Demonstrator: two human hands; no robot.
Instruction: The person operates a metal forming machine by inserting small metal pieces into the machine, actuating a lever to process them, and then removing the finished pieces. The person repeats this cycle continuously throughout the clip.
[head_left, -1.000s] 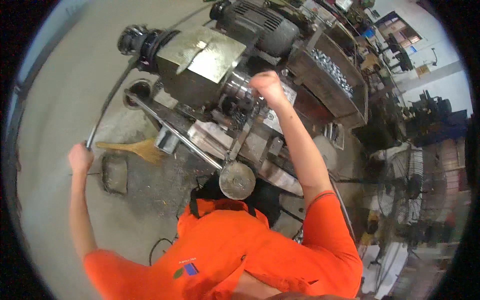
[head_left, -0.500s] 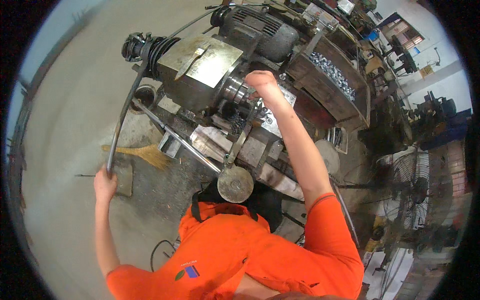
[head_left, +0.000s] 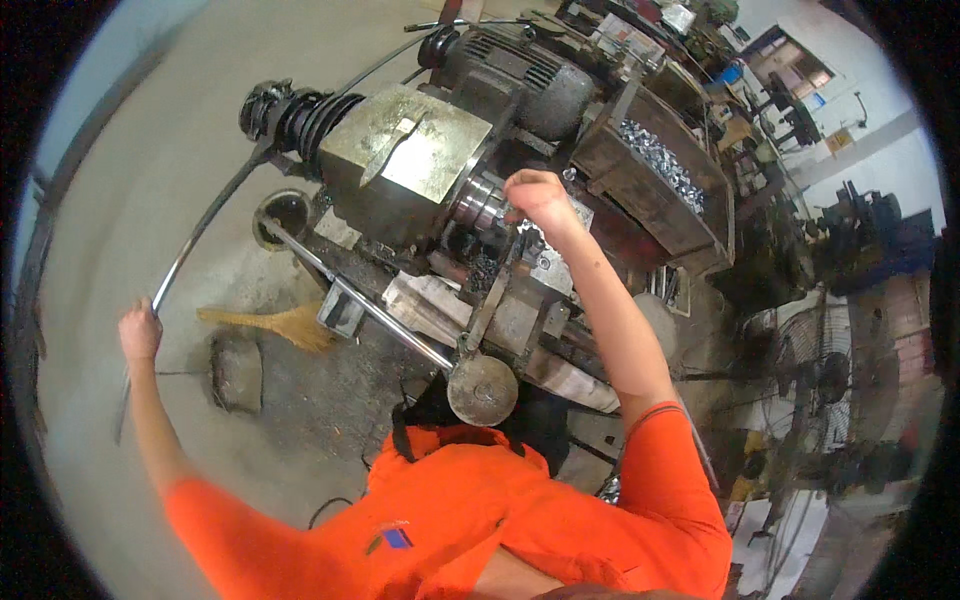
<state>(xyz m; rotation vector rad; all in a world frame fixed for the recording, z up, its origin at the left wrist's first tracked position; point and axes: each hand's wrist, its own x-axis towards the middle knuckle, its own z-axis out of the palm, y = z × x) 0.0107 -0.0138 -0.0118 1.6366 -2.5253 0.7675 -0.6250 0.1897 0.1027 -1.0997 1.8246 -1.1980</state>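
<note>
My left hand (head_left: 140, 332) is wrapped round a long metal lever (head_left: 192, 245) that runs up to the black pulley end (head_left: 310, 115) of a lathe-like machine. My right hand (head_left: 541, 202) is at the machine's shiny spindle nose (head_left: 478, 202), its fingers curled inward. Whatever is between those fingers is hidden. The grey headstock (head_left: 425, 140) carries a flat metal plate on top, and a brush with a pale end (head_left: 390, 148) lies there. Below my right hand are the tool slide (head_left: 550, 265) and a round metal disc (head_left: 482, 390) close to my body.
A wooden box (head_left: 650, 190) of small shiny metal parts stands beyond my right hand. An electric motor (head_left: 525, 80) sits behind the headstock. A straw broom (head_left: 280, 325) and a dark container (head_left: 235, 372) are on the floor at left; a caged fan (head_left: 825, 375) stands at right.
My left hand has swung the lever outward to the left. My right hand stays near the spindle nose, still curled. The whole view has shifted slightly.
</note>
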